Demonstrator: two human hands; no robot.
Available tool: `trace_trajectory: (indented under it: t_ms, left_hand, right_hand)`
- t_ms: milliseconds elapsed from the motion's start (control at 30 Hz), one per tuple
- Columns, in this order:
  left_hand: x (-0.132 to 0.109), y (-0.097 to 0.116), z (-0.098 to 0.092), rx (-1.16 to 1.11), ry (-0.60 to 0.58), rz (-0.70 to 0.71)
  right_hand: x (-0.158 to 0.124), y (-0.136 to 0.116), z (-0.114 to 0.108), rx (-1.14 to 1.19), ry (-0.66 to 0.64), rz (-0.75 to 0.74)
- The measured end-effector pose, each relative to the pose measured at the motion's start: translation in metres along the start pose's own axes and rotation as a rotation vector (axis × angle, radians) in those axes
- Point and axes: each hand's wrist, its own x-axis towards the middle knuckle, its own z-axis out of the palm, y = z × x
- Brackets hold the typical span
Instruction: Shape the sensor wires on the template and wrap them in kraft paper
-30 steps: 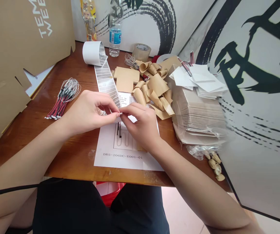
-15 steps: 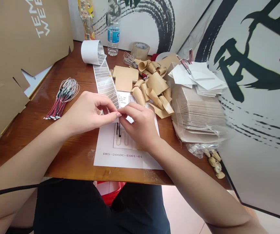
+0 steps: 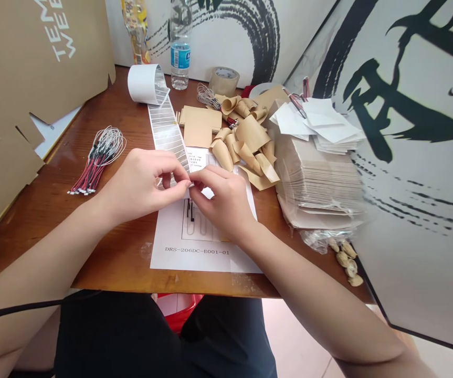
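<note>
We are working at a wooden tabletop (image 3: 110, 252) against a screen painted with black brushstrokes (image 3: 407, 105). Our left hand (image 3: 141, 184) and right hand (image 3: 222, 205) are meeting over a printed sheet (image 3: 167, 231), both pinching a small white piece (image 3: 190, 184) (too small to make out well) at the lower end of a strip of labels (image 3: 166, 128), which is running up to its roll (image 3: 143, 84). A bundle of red-and-black wires (image 3: 98, 160) is lying to our left, while curled brown paper (image 3: 245, 142) and a tall paper stack (image 3: 316, 184) are sitting to our right.
</note>
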Motion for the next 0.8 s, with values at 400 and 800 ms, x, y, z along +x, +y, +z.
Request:
trace_trajectory:
  t_ms: [400, 800]
  left_hand:
    - [0.005, -0.022, -0.010, -0.190, 0.096, -0.512]
    - [0.005, -0.015, -0.008, -0.226, 0.243, -0.412]
  right_hand:
    - [0.003, -0.022, -0.007, 0.436, -0.127, 0.252]
    - [-0.003, -0.046, -0.011, 0.597, -0.529, 0.202]
